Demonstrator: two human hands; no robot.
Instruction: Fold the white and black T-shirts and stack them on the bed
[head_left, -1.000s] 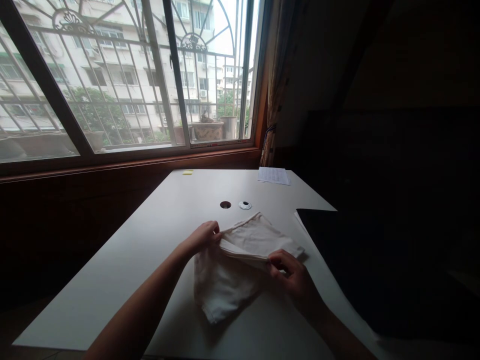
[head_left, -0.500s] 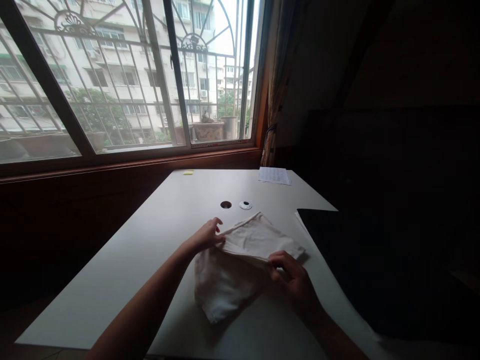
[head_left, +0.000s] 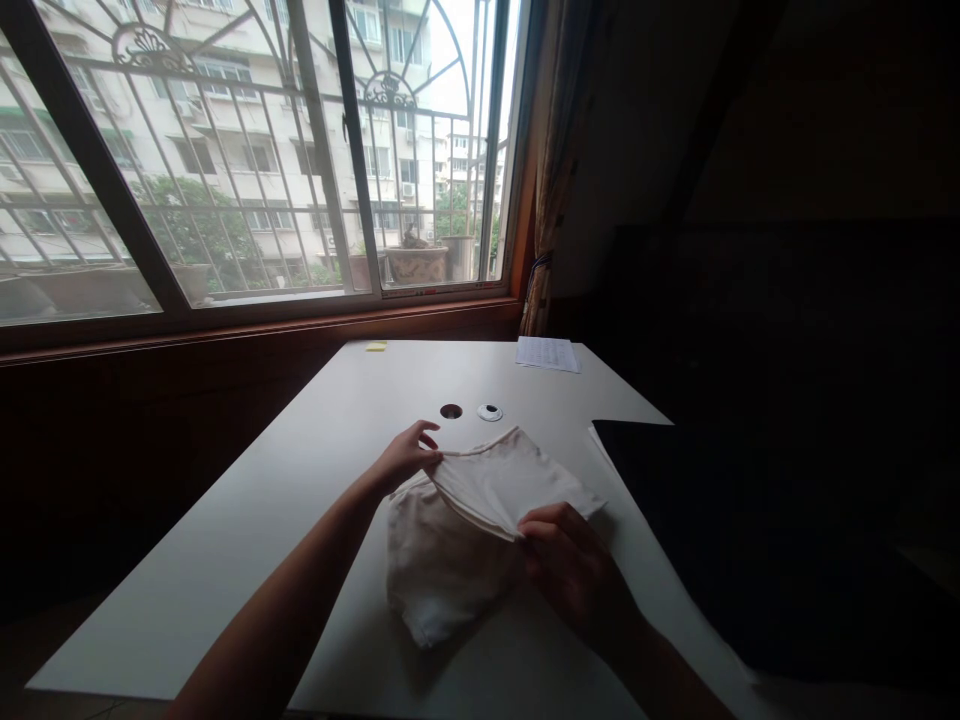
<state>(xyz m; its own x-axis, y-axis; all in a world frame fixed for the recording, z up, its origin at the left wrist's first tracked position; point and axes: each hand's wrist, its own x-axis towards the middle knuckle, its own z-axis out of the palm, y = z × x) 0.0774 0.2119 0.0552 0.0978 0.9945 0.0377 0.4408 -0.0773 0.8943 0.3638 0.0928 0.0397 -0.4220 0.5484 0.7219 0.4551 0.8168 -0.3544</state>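
Observation:
A white cloth item (head_left: 457, 570) lies partly folded on the white table (head_left: 247, 530), its upper layer lifted between my hands. My left hand (head_left: 409, 455) pinches the upper left corner of that layer between thumb and finger, with the other fingers loosely curled. Lower down and to the right, my right hand (head_left: 559, 550) grips the near edge of the same layer. The cloth's far point and right corner rest on the table, and its lower part spreads beneath the raised edge.
Behind the cloth are a round hole (head_left: 451, 411) and a white ring-shaped cap (head_left: 490, 412). Printed papers (head_left: 547, 354) and a yellow note (head_left: 376, 346) lie at the far edge. A dark sheet or cover (head_left: 675, 520) borders the right side.
My left hand has moved slightly left and up with the cloth corner. My right hand has shifted left and slightly down, and the edge between them now sags in a curve.

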